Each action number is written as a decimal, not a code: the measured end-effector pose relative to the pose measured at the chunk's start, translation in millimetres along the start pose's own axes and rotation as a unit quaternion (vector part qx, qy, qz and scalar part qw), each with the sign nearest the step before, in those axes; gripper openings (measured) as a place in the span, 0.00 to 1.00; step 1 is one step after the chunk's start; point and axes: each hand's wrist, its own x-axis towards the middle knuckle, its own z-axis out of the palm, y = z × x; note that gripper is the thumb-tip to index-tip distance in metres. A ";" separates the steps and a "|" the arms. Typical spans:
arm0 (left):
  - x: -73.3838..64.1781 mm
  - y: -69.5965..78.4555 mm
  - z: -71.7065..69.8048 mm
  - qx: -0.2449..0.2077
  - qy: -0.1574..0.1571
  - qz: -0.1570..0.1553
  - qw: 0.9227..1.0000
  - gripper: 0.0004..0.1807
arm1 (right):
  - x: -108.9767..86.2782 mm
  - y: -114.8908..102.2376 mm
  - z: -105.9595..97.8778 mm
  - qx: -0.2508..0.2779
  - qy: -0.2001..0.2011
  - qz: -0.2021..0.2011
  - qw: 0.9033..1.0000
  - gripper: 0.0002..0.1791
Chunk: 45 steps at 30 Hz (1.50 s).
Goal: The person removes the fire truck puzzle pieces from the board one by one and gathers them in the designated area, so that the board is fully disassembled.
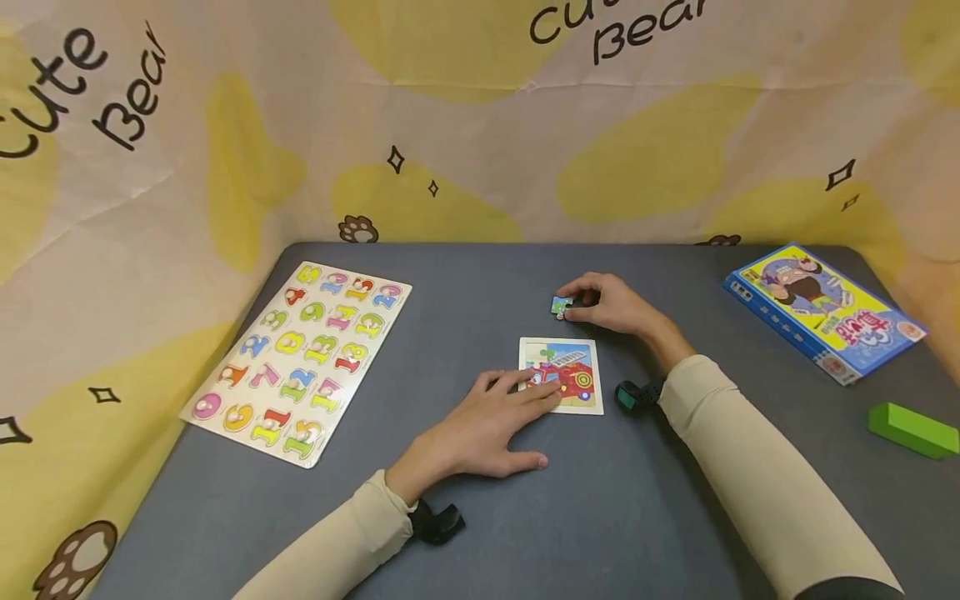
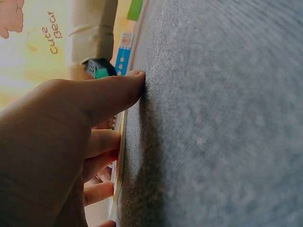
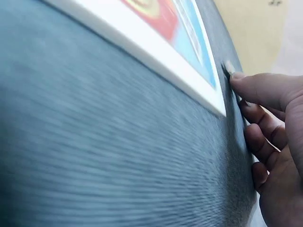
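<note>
A small white-framed jigsaw puzzle [image 1: 582, 356] with a red fire engine and a ladder lies flat on the table in the head view. My left hand [image 1: 491, 425] rests over its left part, fingers spread on the picture and thumb [image 2: 118, 92] out on the table side. Behind the frame, my right hand [image 1: 611, 304] pinches a small green and blue puzzle piece [image 1: 559, 307] between thumb and forefinger, low at the table surface. In the right wrist view the piece is blurred beyond the thumb [image 3: 260, 87], and the frame's corner is close by.
On the left lies a white number board [image 1: 300, 358] with colourful knobbed digits. A blue and yellow box [image 1: 825, 308] lies at the back right, with a green block [image 1: 913, 430] nearer the right edge. A printed cloth [image 1: 480, 125] hangs behind the grey table [image 1: 480, 300].
</note>
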 end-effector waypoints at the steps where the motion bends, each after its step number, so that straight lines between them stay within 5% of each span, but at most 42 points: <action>1: 0.3 0.0 0.2 0.001 0.000 0.000 1.000 0.43 | 2.1 2.3 -2.3 0.001 0.002 0.006 1.000 0.19; 22: -2.6 -0.6 0.8 0.019 0.005 0.005 1.000 0.42 | 39.8 9.9 -4.1 -0.045 0.052 0.056 0.996 0.19; 45: -2.1 0.1 3.2 0.026 0.012 0.013 1.000 0.43 | 57.2 10.7 -1.7 -0.029 0.067 0.048 0.996 0.20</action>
